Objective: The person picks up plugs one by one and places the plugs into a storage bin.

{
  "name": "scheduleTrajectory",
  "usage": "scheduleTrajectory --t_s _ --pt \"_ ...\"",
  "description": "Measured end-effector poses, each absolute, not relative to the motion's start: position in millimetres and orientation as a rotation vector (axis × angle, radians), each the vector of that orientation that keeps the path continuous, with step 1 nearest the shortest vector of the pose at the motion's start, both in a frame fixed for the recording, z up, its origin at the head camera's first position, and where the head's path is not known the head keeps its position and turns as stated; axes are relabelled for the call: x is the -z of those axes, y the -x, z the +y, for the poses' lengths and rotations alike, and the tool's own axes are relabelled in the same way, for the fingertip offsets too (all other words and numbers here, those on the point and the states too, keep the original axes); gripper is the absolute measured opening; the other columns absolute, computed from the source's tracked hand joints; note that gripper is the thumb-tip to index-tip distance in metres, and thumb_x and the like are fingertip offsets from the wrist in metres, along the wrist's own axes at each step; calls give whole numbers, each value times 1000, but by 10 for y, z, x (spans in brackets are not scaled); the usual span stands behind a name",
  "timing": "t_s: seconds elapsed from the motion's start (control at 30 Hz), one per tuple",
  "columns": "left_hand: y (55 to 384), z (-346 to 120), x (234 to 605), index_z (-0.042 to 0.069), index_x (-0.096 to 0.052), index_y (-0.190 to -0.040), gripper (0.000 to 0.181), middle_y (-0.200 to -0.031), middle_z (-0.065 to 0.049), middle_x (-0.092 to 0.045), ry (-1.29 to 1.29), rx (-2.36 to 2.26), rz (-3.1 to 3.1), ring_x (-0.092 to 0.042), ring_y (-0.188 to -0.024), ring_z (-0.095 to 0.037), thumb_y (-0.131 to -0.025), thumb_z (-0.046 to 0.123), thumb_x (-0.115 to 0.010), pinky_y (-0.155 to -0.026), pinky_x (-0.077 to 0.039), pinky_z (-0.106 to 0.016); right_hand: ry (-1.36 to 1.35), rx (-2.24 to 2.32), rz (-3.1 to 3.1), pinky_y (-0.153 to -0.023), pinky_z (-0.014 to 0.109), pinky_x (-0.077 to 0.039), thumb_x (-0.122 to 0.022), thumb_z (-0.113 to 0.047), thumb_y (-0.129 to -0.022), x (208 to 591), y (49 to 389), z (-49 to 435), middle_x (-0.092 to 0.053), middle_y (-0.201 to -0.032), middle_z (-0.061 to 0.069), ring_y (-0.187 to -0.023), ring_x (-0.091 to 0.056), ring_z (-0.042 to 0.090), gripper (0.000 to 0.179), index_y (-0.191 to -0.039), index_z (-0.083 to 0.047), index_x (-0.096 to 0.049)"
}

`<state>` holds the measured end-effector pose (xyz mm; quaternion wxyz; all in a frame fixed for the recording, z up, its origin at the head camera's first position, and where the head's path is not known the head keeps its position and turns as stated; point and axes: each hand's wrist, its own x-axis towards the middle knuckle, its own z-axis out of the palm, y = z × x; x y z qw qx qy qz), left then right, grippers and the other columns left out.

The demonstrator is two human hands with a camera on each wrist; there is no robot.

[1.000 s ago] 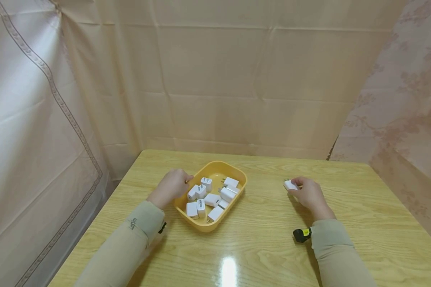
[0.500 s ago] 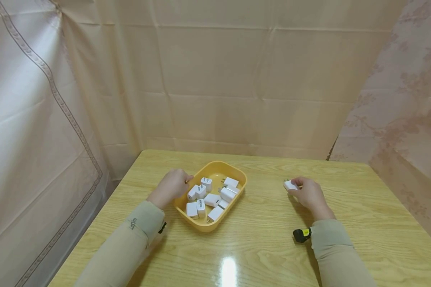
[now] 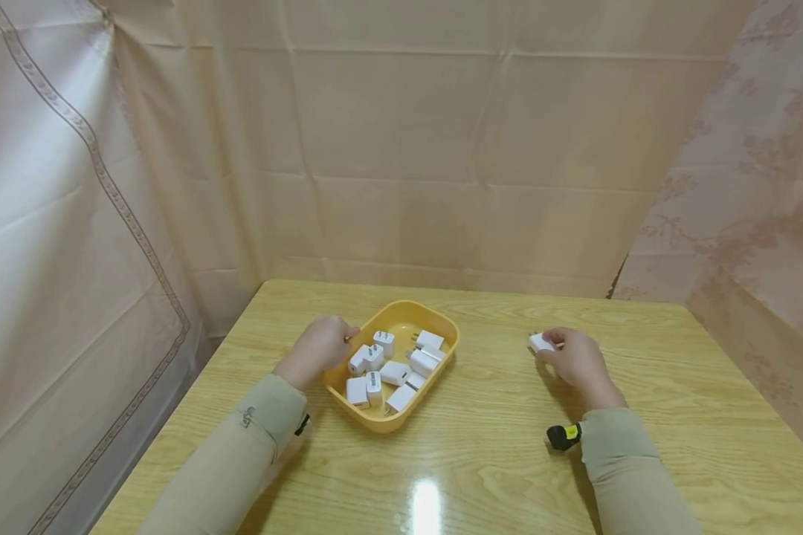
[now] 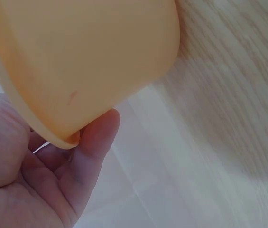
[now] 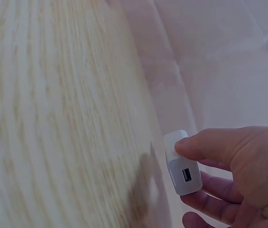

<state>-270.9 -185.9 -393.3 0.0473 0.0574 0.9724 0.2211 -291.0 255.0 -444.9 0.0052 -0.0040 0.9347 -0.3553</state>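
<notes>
My left hand point(image 3: 321, 348) grips the rim of a yellow plastic basin point(image 3: 383, 425) at its left side; in the left wrist view the thumb and fingers point(image 4: 96, 137) curl around the lip. Several white USB charger plugs point(image 3: 396, 373) lie jumbled in the basin, some with their prongs up. Off to the right, my right hand point(image 3: 578, 364) pinches a single white charger plug point(image 3: 540, 342) between thumb and fingers, its prongs pointing away. The right wrist view shows the dark USB port on the face of this charger plug point(image 5: 175, 166).
A wooden table point(image 3: 495, 446) bears the basin, with a bright light reflection near its front. Beige cloth point(image 3: 401, 163) hangs behind the table and on both sides. A black device with a yellow label point(image 3: 563, 437) is worn at the right wrist.
Almost nothing differs. Both hands keep their holds, and the right hand with the charger plug has shifted very slightly.
</notes>
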Motion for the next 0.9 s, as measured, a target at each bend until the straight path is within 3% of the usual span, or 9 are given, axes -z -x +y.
scheduleTrajectory --t_s 0.4,0.9 --pt "2730 -1864 3928 10 -68 -132 35 -137 -12 -62 -144 -680 2941 -35 -48 -13 -98 3 -62 -43 -37 -23 9 1195 2879 -83 41 -49 -68 -27 -97 4328 2873 2556 -59 -126 23 -106 -56 34 50 -138 -1 -57" --pt "2717 -1855 3927 10 -68 -132 36 -137 -12 -62 -129 -696 2930 -38 -49 -14 -98 2 -61 -44 -39 -24 99 1040 3000 -81 47 -52 -66 -20 -99 4140 2853 2560 -59 -128 30 -107 -58 40 46 -138 4 -56"
